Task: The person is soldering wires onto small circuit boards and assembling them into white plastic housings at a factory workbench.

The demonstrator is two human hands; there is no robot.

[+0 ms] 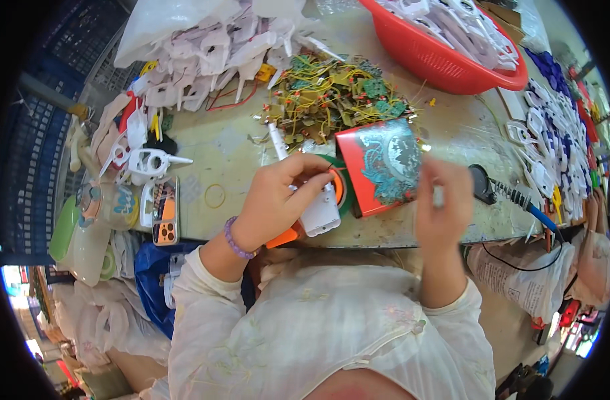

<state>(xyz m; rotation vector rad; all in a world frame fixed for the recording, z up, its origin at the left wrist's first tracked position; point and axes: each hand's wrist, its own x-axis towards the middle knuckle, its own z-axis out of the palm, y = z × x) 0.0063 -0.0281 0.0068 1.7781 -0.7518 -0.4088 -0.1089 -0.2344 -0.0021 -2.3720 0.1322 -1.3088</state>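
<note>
My left hand (276,193), with a beaded bracelet on its wrist, is closed round a small white plastic housing (321,212) near the table's front edge. Behind the housing shows a green and orange roll (345,190), partly covered by my fingers. An orange piece (282,238) pokes out below the hand. To the right, my right hand (445,200) is raised beside a red box (365,175) with a patterned, shiny top. Its fingers are curled and blurred, with a small pale thing at them that I cannot make out.
A heap of yellow wires and green circuit boards (338,97) lies beyond the box. White plastic housings (215,57) are piled far left, and more fill a red basket (445,63). A phone (165,212) lies left; a blue-handled soldering iron (541,217) sits in its holder on the right.
</note>
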